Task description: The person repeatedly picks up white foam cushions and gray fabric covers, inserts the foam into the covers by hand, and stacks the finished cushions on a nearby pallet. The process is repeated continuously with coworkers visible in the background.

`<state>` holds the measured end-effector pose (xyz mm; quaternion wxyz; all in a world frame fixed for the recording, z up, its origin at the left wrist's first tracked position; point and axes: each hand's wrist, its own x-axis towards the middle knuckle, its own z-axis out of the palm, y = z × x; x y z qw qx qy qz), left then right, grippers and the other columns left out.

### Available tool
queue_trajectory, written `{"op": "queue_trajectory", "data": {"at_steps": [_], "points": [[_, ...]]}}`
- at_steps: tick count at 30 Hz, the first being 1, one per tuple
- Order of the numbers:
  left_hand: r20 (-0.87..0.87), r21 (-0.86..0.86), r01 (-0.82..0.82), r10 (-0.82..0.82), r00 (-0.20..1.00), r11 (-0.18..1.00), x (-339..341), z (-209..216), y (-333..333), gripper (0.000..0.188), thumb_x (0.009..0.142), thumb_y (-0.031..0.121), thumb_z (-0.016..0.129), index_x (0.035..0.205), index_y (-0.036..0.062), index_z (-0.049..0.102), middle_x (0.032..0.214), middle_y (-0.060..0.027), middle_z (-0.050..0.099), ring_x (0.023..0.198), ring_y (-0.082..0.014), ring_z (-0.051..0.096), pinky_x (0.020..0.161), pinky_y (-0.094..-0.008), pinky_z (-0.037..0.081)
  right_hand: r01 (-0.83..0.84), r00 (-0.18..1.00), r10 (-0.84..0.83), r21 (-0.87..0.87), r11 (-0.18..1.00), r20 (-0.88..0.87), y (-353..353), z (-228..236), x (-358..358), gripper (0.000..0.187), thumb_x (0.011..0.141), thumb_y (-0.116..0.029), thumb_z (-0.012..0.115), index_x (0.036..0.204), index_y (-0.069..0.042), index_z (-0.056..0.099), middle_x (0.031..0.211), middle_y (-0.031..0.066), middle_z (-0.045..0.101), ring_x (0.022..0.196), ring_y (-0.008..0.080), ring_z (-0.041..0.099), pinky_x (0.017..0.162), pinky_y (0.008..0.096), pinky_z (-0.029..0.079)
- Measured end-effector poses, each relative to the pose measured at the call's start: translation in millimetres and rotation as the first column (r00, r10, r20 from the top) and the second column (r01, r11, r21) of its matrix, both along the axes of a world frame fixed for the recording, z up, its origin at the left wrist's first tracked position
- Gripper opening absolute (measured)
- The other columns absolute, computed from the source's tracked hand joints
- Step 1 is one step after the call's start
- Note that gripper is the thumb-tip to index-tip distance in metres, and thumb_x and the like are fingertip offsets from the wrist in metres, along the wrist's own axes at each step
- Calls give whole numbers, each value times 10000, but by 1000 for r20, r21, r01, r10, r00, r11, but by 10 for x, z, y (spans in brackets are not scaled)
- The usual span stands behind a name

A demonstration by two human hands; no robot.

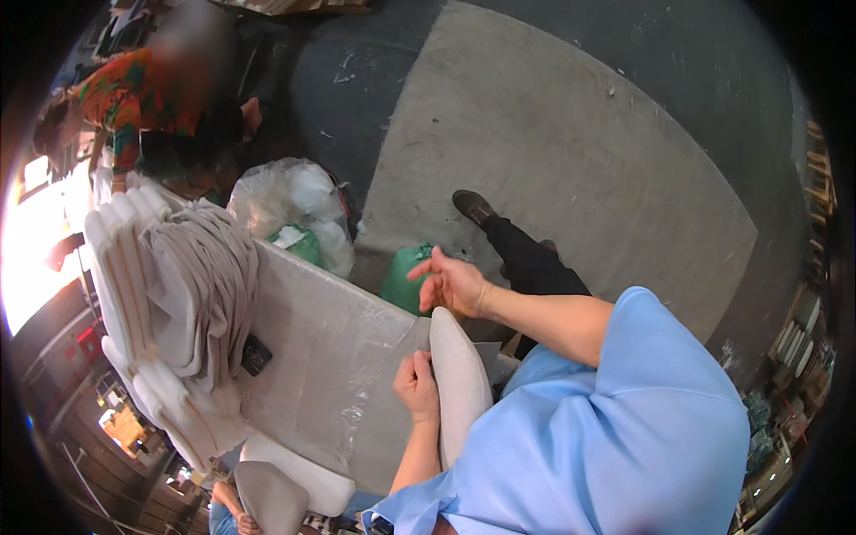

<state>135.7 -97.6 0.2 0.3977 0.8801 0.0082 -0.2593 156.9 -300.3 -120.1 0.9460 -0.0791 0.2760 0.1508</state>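
Now, cushion [459, 383]: between your blue shirt [571, 428] and the table [308, 374].
Left hand [416, 385]: curled beside it; whether pinching anything, cannot tell.
Right hand [456, 285]: your fingers loosely spread near its tip.

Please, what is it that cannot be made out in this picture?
All in the head view:
Left hand: its curled fingers hide whether it grips anything.
Grey cushion beside it: lower end hidden by the blue shirt.
Green bag: its plastic hides any contents.
Black object by the fabric stack: too small to identify.
Co-worker at lower left: cut off by the picture's edge.
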Motion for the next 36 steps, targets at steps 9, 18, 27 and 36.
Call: {"op": "queue_trajectory", "data": {"at_steps": [9,18,27,36], "points": [[-272,-61,-82,62,960,995,-233,187,241,334,1101,163,564,1299,-65,707,1295,-165,736,1191,-198,677,1053,-319,496,10,866,114,-245,969,487,-299,778,158,791,1091,-677,293,1293,-7,661,855,147,742,779,229,728,813,369,583],[-217,-61,-49,35,976,997,-267,107,237,307,1084,137,578,1283,-48,720,1261,-162,754,1147,-197,702,1025,-323,515,-173,909,304,-406,897,284,20,358,101,810,1083,-693,305,1047,6,714,697,96,685,592,150,683,579,281,558],[-241,-170,-73,30,970,983,208,225,-174,351,1105,169,532,1333,-53,681,1336,-172,708,1236,-229,663,1086,-353,482,181,972,-189,-73,981,-137,109,151,63,794,1071,-708,296,1293,-7,597,941,141,735,835,239,742,815,369,596],[-176,-267,9,-58,983,964,267,163,-506,492,1132,291,425,1383,-77,633,1439,-219,639,1385,-324,571,1187,-404,390,112,982,-132,-146,983,-132,31,442,186,945,996,-820,353,1634,-124,316,1433,176,544,1416,294,461,1227,508,244]]}}
